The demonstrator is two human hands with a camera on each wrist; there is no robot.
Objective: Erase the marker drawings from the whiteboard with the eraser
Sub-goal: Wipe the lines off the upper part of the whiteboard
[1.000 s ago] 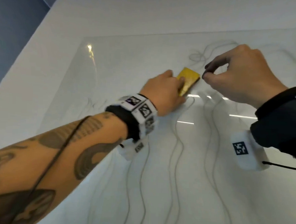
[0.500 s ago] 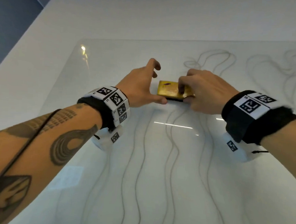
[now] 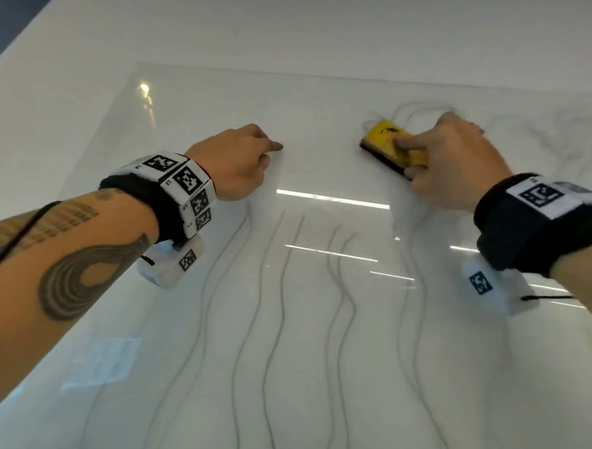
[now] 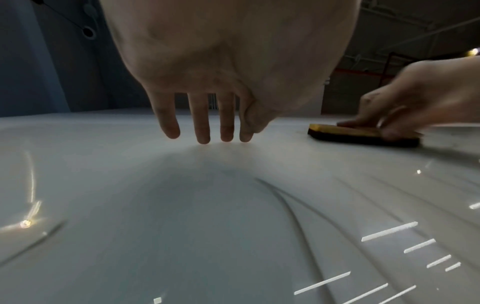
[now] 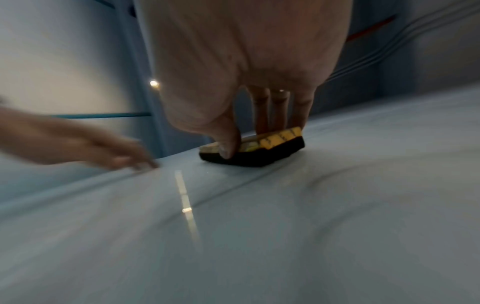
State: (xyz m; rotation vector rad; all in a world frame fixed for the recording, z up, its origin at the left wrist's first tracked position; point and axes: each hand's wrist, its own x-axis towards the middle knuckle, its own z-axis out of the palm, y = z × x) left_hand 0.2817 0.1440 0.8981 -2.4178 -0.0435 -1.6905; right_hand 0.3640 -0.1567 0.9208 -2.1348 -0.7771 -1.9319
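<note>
A yellow-topped eraser with a black felt base lies flat on the glossy whiteboard. My right hand grips it, thumb on the near edge and fingers on top; the eraser and the right hand show the same in the right wrist view. The eraser sits off to the right in the left wrist view. My left hand holds nothing, its straight fingertips touching the board left of the eraser. Grey wavy marker lines run down the board, with loops behind the eraser.
The whiteboard lies on a white table. Fainter scribbles mark the board's far right. A dark blue wall stands beyond the table's left edge. Light reflections streak the glossy surface.
The right hand took the eraser from the left and slid it right and away over the loops. The left hand let go and came to rest on the board at the left.
</note>
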